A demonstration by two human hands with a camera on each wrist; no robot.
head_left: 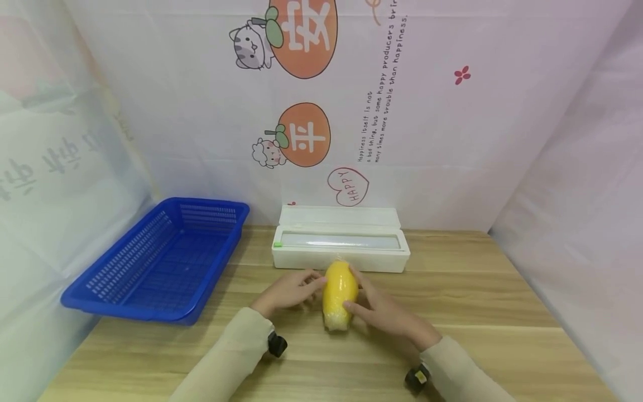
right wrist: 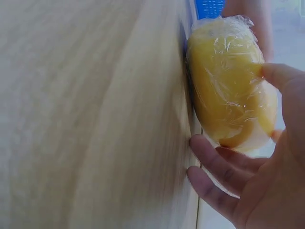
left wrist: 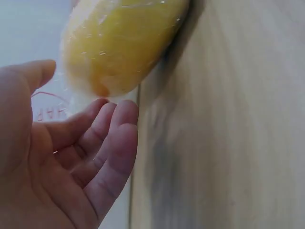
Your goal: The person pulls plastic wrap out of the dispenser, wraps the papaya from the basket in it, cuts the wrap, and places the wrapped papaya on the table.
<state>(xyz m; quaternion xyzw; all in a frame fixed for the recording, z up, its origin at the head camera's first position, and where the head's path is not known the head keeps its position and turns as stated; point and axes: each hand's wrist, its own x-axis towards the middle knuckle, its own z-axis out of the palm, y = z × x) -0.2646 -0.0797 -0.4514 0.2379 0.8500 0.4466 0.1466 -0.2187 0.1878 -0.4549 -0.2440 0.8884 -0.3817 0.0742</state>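
A yellow mango (head_left: pixel 340 290), wrapped in clear cling film, lies on the wooden table in front of a white cling film dispenser (head_left: pixel 341 261). My right hand (head_left: pixel 389 315) holds the mango from its right side, thumb and index finger on the film; its other fingers are spread loosely in the right wrist view. My left hand (head_left: pixel 291 290) is at the mango's left side with its fingers relaxed. In the left wrist view, a small gap shows between the left thumb and the wrapped mango (left wrist: pixel 119 47). Crinkled film gathers at the mango's near end.
The dispenser's lid (head_left: pixel 339 216) stands raised at the back, against the printed white cloth (head_left: pixel 427 139). To the left, a blue plastic basket (head_left: pixel 216 268) sits on the wooden table (head_left: pixel 477 301). White cloth also borders both sides.
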